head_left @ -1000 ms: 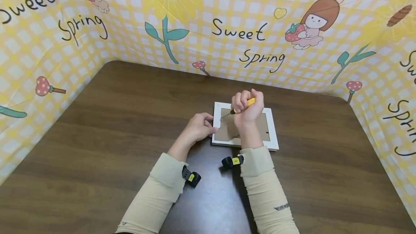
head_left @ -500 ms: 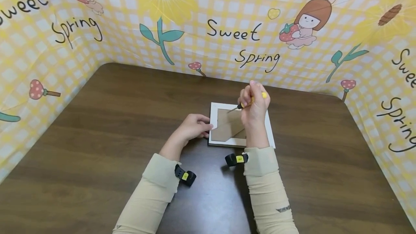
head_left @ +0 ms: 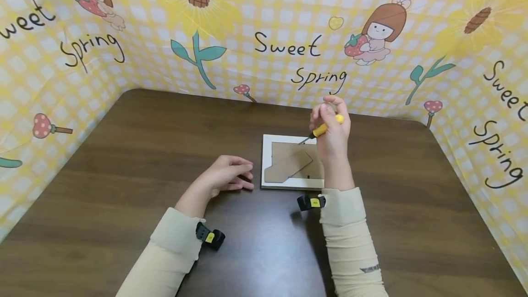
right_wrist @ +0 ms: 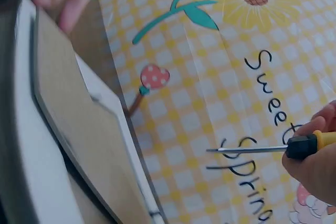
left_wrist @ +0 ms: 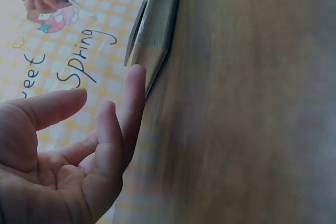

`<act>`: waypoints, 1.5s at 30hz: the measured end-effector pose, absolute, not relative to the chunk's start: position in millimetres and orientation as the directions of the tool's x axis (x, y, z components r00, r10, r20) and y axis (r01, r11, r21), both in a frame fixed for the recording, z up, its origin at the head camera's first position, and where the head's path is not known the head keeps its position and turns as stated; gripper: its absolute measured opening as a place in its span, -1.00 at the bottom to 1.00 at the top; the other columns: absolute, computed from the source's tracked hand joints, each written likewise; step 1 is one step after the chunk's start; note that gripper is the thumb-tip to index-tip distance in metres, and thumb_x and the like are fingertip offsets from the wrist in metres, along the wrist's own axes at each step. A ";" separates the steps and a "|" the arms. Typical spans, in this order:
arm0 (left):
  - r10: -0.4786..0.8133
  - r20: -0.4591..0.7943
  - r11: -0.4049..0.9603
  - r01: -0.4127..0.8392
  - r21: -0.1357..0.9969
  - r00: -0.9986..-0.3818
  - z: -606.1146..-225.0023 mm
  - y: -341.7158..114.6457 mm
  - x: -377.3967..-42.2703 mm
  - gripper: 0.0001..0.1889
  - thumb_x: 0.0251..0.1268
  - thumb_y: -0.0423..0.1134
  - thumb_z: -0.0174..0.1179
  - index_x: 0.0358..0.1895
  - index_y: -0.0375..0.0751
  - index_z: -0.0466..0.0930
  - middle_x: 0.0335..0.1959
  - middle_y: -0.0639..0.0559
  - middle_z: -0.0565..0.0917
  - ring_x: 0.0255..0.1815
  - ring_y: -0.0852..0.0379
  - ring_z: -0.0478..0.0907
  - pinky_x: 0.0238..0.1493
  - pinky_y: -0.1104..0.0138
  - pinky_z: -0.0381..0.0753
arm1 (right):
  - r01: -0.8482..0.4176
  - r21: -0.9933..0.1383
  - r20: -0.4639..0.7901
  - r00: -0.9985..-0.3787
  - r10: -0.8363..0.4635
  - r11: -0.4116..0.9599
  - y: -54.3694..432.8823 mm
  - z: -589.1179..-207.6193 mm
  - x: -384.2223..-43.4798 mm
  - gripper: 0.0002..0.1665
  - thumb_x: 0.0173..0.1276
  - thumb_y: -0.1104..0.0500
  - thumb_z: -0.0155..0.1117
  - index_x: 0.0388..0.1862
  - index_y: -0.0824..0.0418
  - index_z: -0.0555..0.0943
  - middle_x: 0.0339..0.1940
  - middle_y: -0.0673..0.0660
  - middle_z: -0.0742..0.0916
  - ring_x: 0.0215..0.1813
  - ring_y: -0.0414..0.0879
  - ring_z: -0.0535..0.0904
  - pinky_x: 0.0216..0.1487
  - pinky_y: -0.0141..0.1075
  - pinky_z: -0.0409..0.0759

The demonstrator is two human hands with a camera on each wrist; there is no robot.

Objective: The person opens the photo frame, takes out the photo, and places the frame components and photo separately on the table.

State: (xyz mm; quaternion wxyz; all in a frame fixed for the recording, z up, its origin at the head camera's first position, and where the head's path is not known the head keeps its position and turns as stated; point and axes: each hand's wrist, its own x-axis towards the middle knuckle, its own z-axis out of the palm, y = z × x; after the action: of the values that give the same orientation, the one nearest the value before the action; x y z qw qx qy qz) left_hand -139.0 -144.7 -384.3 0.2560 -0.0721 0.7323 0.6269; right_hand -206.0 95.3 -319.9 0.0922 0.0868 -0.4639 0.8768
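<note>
Right-hand grip, head view: right hand [head_left: 335, 143] wraps a yellow-handled screwdriver [head_left: 321, 130]; blade slants toward 8 o'clock.
Left hand, head view: left hand [head_left: 222, 173] relaxed, holding nothing, just beside the frame.
Frame, head view: picture frame [head_left: 266, 155] lies back up on the table [head_left: 165, 150], at the left hand's 3 o'clock; stand leg [head_left: 284, 168] angled over the backing board [head_left: 282, 150]; dark tab [head_left: 308, 177] near the board's 6 o'clock edge.
Frame corner, left wrist view: one fingertip overlaps it; contact unclear here. Steadying the 9 o'clock edge seems wise before the tip bears down.
Blade, right wrist view: tip clear of the frame. Low, flat approach looks best; steep pressure could gouge board or leg.
</note>
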 end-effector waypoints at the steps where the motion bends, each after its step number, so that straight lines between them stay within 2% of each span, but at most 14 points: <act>1: 0.212 -0.464 0.194 -0.429 0.882 -0.860 -383.8 -145.6 -136.4 -0.58 0.52 -0.18 0.08 0.28 -0.35 0.45 -0.17 -0.09 0.66 -0.28 0.15 0.77 -0.44 0.53 0.58 | -0.238 -0.813 0.236 -0.969 0.074 -0.532 98.2 -318.6 -207.3 -0.78 0.54 0.34 -0.03 -0.19 0.03 0.49 -0.55 0.01 0.57 -0.45 -0.15 0.44 -0.45 -0.37 0.27; 7: 0.176 -0.442 0.150 -0.420 0.895 -0.880 -379.6 -138.1 -119.4 -0.65 0.46 -0.24 0.12 0.18 -0.38 0.52 -0.21 -0.07 0.71 -0.35 0.22 0.73 -0.48 0.53 0.53 | -0.127 -0.921 0.116 -0.992 0.051 -0.368 123.7 -311.7 -218.2 -0.84 0.54 0.26 0.04 -0.16 0.00 0.52 -0.37 0.00 0.62 -0.34 -0.14 0.53 -0.35 -0.33 0.32; 9: 0.150 -0.437 0.135 -0.420 0.898 -0.887 -379.0 -132.8 -114.9 -0.66 0.44 -0.26 0.13 0.16 -0.38 0.53 -0.20 -0.10 0.71 -0.34 0.20 0.73 -0.45 0.51 0.57 | -0.055 -0.966 0.042 -0.997 0.057 -0.254 134.1 -309.7 -223.3 -0.85 0.54 0.25 0.05 -0.16 0.00 0.53 -0.35 -0.03 0.63 -0.34 -0.16 0.55 -0.31 -0.34 0.36; 12: 0.114 -0.434 0.115 -0.422 0.899 -0.894 -380.6 -125.5 -111.2 -0.68 0.43 -0.28 0.14 0.16 -0.35 0.54 -0.16 -0.14 0.71 -0.29 0.16 0.75 -0.39 0.47 0.61 | 0.053 -0.999 -0.052 -0.997 0.060 0.009 147.4 -306.2 -230.9 -0.87 0.55 0.23 0.04 -0.13 -0.01 0.50 -0.31 -0.07 0.63 -0.33 -0.21 0.56 -0.28 -0.38 0.39; 14: 0.095 -0.432 0.106 -0.422 0.900 -0.897 -383.2 -121.8 -109.8 -0.68 0.42 -0.29 0.15 0.16 -0.33 0.55 -0.14 -0.15 0.72 -0.28 0.14 0.76 -0.37 0.46 0.62 | 0.103 -0.973 -0.097 -0.994 0.042 0.208 154.9 -304.9 -235.9 -0.87 0.55 0.23 0.02 -0.02 0.08 0.49 -0.25 -0.04 0.62 -0.34 -0.24 0.55 -0.31 -0.42 0.39; 17: 0.083 -0.422 0.097 -0.414 0.905 -0.903 -387.5 -117.1 -109.5 -0.68 0.40 -0.32 0.15 0.15 -0.34 0.54 -0.13 -0.17 0.74 -0.30 0.14 0.76 -0.38 0.47 0.59 | 0.144 -0.880 -0.161 -0.987 0.001 0.453 164.6 -305.4 -243.2 -0.70 0.55 0.22 -0.02 0.17 0.26 0.45 -0.13 0.05 0.57 -0.36 -0.24 0.54 -0.40 -0.45 0.38; 21: 0.096 -0.407 0.100 -0.398 0.912 -0.908 -391.1 -113.0 -110.4 -0.66 0.38 -0.35 0.15 0.17 -0.37 0.52 -0.10 -0.21 0.75 -0.32 0.16 0.77 -0.40 0.49 0.57 | 0.197 -0.737 -0.269 -0.963 -0.014 0.647 177.0 -314.7 -254.1 -0.57 0.56 0.20 -0.03 0.30 0.37 0.43 0.03 0.20 0.53 -0.36 -0.18 0.52 -0.47 -0.43 0.35; 25: 0.120 -0.414 0.116 -0.401 0.909 -0.902 -392.2 -111.7 -111.6 -0.64 0.38 -0.35 0.15 0.20 -0.39 0.51 -0.07 -0.23 0.73 -0.30 0.19 0.76 -0.36 0.51 0.58 | 0.257 -0.646 -0.382 -0.924 -0.013 0.718 184.6 -330.2 -262.1 -0.56 0.58 0.17 -0.04 0.30 0.37 0.43 0.12 0.28 0.54 -0.38 -0.17 0.53 -0.43 -0.40 0.38; 31: 0.137 -0.393 0.108 -0.381 0.918 -0.909 -391.1 -112.1 -116.3 -0.62 0.41 -0.35 0.13 0.22 -0.44 0.49 -0.02 -0.28 0.71 -0.26 0.19 0.76 -0.23 0.48 0.64 | 0.293 -0.626 -0.460 -0.887 -0.038 0.723 188.7 -345.7 -267.2 -0.60 0.57 0.20 -0.03 0.27 0.36 0.43 0.08 0.32 0.60 -0.34 -0.14 0.66 -0.33 -0.33 0.43; 40: 0.167 -0.390 0.024 -0.392 0.920 -0.906 -391.2 -111.4 -123.2 -0.63 0.39 -0.44 0.10 0.19 -0.58 0.46 -0.10 -0.25 0.69 -0.35 0.19 0.73 -0.08 0.38 0.69 | 0.292 -0.582 -0.484 -0.875 -0.035 0.759 187.4 -356.6 -270.2 -0.73 0.52 0.28 0.04 0.10 0.38 0.50 -0.17 0.21 0.61 -0.48 -0.19 0.63 -0.41 -0.34 0.42; 45: 0.167 -0.386 0.024 -0.388 0.922 -0.907 -391.2 -113.3 -130.0 -0.64 0.38 -0.48 0.10 0.17 -0.62 0.46 -0.14 -0.24 0.66 -0.37 0.16 0.72 -0.05 0.31 0.70 | 0.276 -0.575 -0.480 -0.876 -0.044 0.770 187.1 -358.3 -270.6 -0.72 0.49 0.30 0.04 0.08 0.42 0.51 -0.34 0.15 0.60 -0.52 -0.18 0.63 -0.47 -0.35 0.39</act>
State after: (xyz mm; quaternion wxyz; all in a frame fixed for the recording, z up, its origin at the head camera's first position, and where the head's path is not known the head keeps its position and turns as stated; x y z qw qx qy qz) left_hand -130.0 -113.3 -391.2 0.1999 -0.0802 0.6872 0.6938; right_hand -270.6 187.1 -358.3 -0.2403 -0.0639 -0.9096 0.3328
